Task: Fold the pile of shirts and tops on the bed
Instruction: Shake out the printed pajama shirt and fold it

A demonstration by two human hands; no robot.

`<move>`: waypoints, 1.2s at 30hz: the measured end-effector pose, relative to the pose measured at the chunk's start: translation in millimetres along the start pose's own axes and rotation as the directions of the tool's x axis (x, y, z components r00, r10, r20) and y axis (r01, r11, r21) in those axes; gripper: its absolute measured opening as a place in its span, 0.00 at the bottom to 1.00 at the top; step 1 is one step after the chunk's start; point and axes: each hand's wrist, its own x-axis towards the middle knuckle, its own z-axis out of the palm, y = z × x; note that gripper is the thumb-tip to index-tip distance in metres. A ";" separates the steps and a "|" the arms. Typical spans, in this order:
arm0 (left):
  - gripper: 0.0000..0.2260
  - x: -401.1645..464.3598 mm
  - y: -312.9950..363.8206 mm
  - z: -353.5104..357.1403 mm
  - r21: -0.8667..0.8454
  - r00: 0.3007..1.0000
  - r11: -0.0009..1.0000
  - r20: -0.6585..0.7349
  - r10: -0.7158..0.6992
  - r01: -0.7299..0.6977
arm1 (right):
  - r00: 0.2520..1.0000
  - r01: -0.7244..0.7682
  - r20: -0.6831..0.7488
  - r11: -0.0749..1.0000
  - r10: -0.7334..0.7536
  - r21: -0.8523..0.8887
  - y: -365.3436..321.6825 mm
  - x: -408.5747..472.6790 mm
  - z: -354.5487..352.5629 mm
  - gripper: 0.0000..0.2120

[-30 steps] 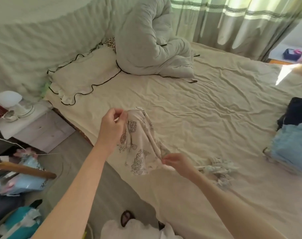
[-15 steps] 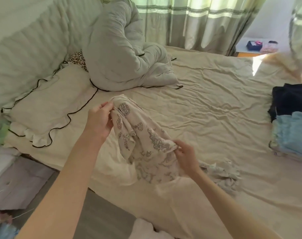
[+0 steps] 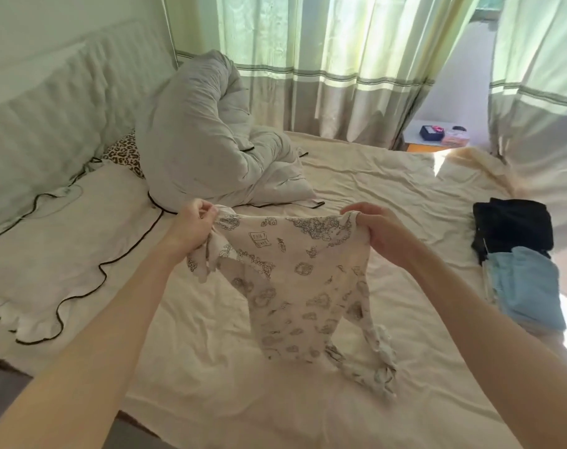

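Printed top (image 3: 295,280) stretched between left hand (image 3: 191,226) and right hand (image 3: 377,233), fingers pinching its upper corners; hem on bed (image 3: 389,176).

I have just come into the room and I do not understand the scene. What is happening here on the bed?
A person is folding clothes. The left hand and the right hand each grip a top corner of a cream printed top, holding it spread above the bed, its lower end touching the sheet. A light blue garment and a black garment lie folded at the right.

Printed top (image 3: 295,286) between two hands
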 end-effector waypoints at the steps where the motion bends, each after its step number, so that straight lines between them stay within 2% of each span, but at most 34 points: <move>1: 0.13 1.7 2.4 -1.0 0.004 1.000 1.000 0.008 0.000 0.000 | 0.999 0.006 0.040 1.000 -0.005 -0.024 -5.0 1.1 -4.8 0.10; 3: 0.11 3.8 10.0 -3.4 0.030 1.000 1.000 0.022 0.002 -0.002 | 0.996 0.019 0.088 1.000 -0.016 -0.025 -13.7 4.7 -17.7 0.09; 5: 0.10 6.5 12.9 -8.7 0.014 0.999 1.000 0.033 0.027 -0.027 | 0.998 0.034 0.052 0.999 -0.034 -0.004 -19.9 8.5 -29.4 0.07; 8: 0.08 9.4 15.9 -14.3 0.031 0.993 0.995 0.065 0.097 -0.099 | 0.996 0.051 -0.080 0.996 -0.045 0.073 -28.7 10.8 -46.3 0.18; 11: 0.07 9.1 20.6 -12.4 0.151 0.986 0.981 0.127 0.104 -0.123 | 0.989 0.076 -0.136 0.993 -0.063 0.094 -36.3 13.4 -54.4 0.24; 12: 0.07 7.5 24.8 -9.1 0.207 0.986 0.970 0.130 0.102 -0.127 | 0.987 0.076 -0.150 0.994 -0.064 0.076 -39.8 13.8 -53.2 0.23; 14: 0.08 4.2 34.6 2.6 0.240 0.986 0.959 0.112 0.127 -0.151 | 0.986 0.063 -0.156 0.998 -0.062 0.005 -47.3 16.1 -45.6 0.14; 15: 0.11 0.5 41.1 12.1 0.202 0.977 0.959 0.124 0.174 -0.197 | 0.989 0.048 -0.141 0.998 -0.053 -0.036 -51.3 18.1 -39.3 0.11; 17: 0.23 -13.4 61.6 37.2 0.063 0.935 0.952 0.218 0.279 -0.299 | 0.995 0.011 -0.096 0.996 -0.020 -0.089 -60.5 20.0 -20.6 0.08; 19: 0.33 -28.4 84.3 65.3 -0.086 0.890 0.942 0.309 0.335 -0.324 | 0.999 -0.021 -0.050 0.990 0.014 -0.143 -68.4 20.5 -0.3 0.06; 21: 0.28 -34.3 100.7 89.5 -0.167 0.891 0.933 0.284 0.354 -0.318 | 1.000 -0.021 -0.021 0.985 0.018 -0.170 -73.9 19.0 13.4 0.06; 24: 0.05 -27.7 109.2 100.2 -0.143 0.921 0.928 0.139 0.364 -0.345 | 0.997 0.022 -0.073 0.984 -0.035 -0.176 -80.4 18.8 13.9 0.08; 27: 0.03 -16.8 108.1 93.2 -0.015 0.915 0.926 0.143 0.376 -0.378 | 0.988 0.047 -0.133 0.969 -0.081 -0.243 -85.6 15.4 -1.3 0.06; 31: 0.07 -0.3 106.7 77.0 0.145 0.922 0.915 0.148 0.357 -0.377 | 0.976 0.076 -0.174 0.955 -0.130 -0.287 -85.2 12.7 -25.4 0.05; 33: 0.12 6.1 107.1 69.0 0.168 0.921 0.909 0.149 0.360 -0.383 | 0.969 0.082 -0.198 0.946 -0.150 -0.315 -83.4 14.3 -35.2 0.07; 36: 0.11 11.9 113.0 58.4 0.095 0.898 0.904 0.195 0.395 -0.418 | 0.968 0.075 -0.198 0.931 -0.154 -0.358 -78.5 18.7 -44.9 0.10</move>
